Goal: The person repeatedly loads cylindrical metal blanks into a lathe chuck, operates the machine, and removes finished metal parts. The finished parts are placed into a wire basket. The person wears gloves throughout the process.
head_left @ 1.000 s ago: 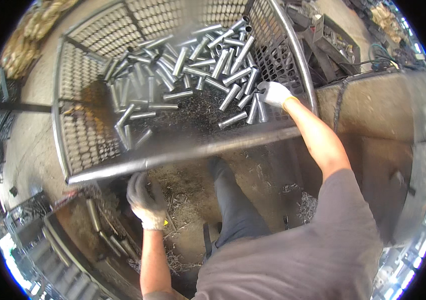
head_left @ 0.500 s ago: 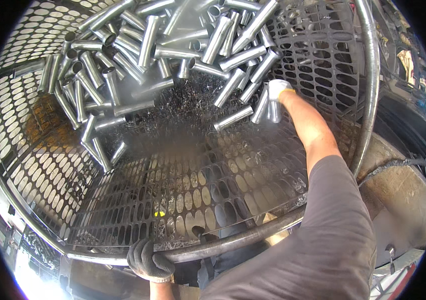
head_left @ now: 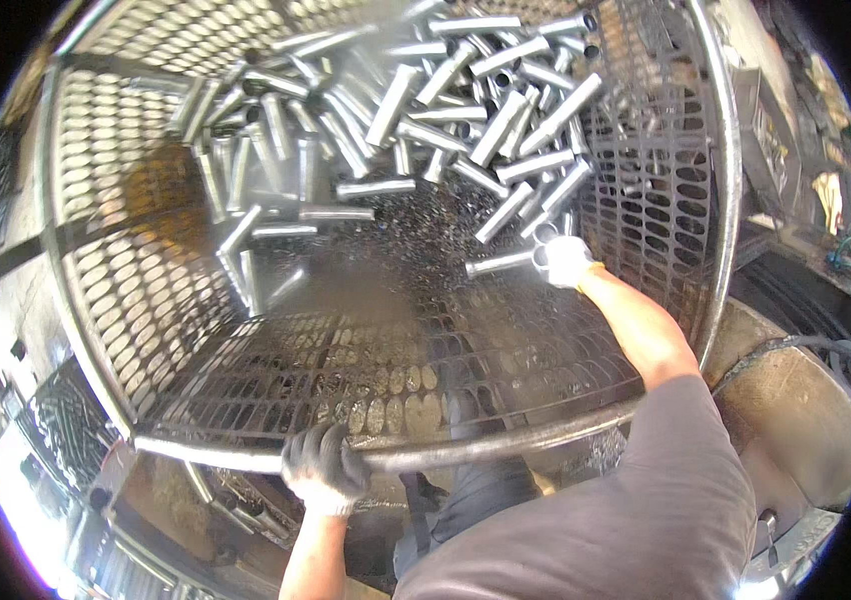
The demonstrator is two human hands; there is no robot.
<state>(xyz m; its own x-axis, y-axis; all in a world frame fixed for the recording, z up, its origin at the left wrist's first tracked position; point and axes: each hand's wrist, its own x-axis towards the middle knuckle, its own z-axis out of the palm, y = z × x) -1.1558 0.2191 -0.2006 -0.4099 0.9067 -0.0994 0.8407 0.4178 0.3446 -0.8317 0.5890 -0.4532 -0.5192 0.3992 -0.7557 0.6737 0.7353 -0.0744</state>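
Note:
My left hand, in a dark grey glove, is closed round the near rail of a large perforated metal bin. My right hand, in a white glove, reaches down inside the bin at the right. Its fingers are wrapped round metal tubes, whose round open ends show at the left of the glove; how many is hidden. A loose metal tube lies just left of that hand. Beyond is a jumbled heap of shiny short metal tubes, some with a wider end.
The bin's slotted right wall rises close beside my right arm. Its left wall has oval holes. Dark metal chips lie on the bin floor. Outside, a brownish metal ledge with a dark cable stands at the right.
The view has shifted, so the bin shows more of its left corner. My right hand has come nearer, with tube ends now turned left. My left hand stays on the rail.

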